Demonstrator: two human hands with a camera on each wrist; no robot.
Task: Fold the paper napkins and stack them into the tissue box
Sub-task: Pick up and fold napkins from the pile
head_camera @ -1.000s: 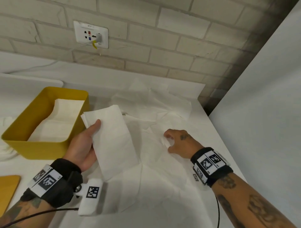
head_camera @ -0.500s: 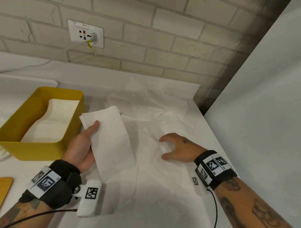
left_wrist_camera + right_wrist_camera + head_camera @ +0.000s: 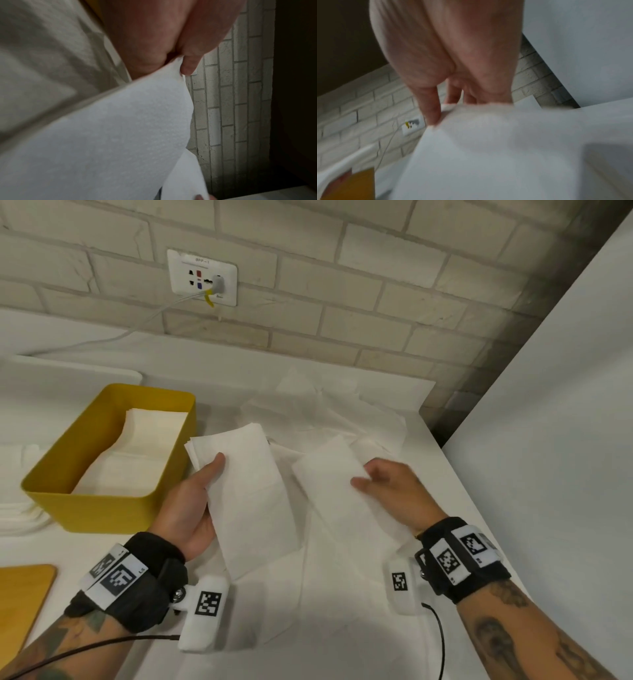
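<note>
White table (image 3: 342, 645) under me, running back to a pale brick wall (image 3: 342, 285) with a socket plate (image 3: 202, 277) and one cable plugged in. A loose spread of unfolded paper napkins (image 3: 325, 412) covers the middle and far part of the table, overlapping, edges hard to separate. Yellow tissue box (image 3: 102, 508) sits at my left, open-topped, with a stack of folded napkins (image 3: 147, 440) inside, lying flat below the rim. A yellow-brown board corner (image 3: 24, 590) shows at the near left edge. My left hand (image 3: 191, 508) holds a folded napkin bundle (image 3: 250, 491) raised just right of the box, thumb lying across its front face, fingers behind it; the left wrist view shows a fingertip (image 3: 188, 67) pressed at the paper's top edge. My right hand (image 3: 394, 491) pinches a second folded napkin (image 3: 342, 501) along its right edge, lifted off the spread and tilted, close beside the bundle but apart from it. The right wrist view is blurred; fingers (image 3: 431, 108) sit at the paper's upper edge.
</note>
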